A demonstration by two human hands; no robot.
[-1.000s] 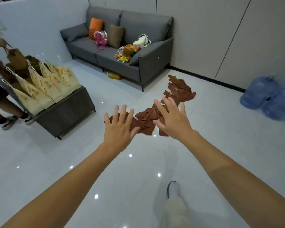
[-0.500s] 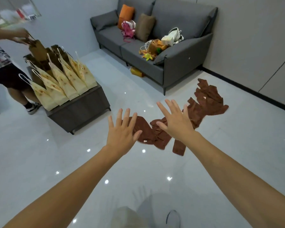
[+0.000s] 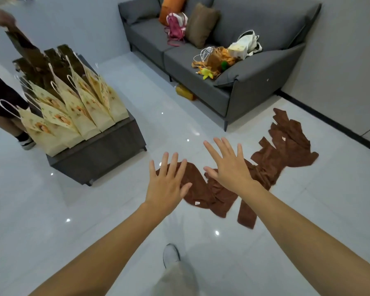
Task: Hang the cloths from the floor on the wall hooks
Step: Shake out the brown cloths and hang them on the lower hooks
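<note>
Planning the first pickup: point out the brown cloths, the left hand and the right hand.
brown cloths [image 3: 286, 150]: head view, middle of the wide far part of the heap.
left hand [image 3: 165, 185]: head view, back of the hand.
right hand [image 3: 230, 167]: head view, back of the hand.

brown cloths [image 3: 280, 159], strewn flat on floor [image 3: 115, 210]

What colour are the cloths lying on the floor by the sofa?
Brown, a rusty dark shade, with small pale tags. The cloths show best in the head view, the only one.
</note>
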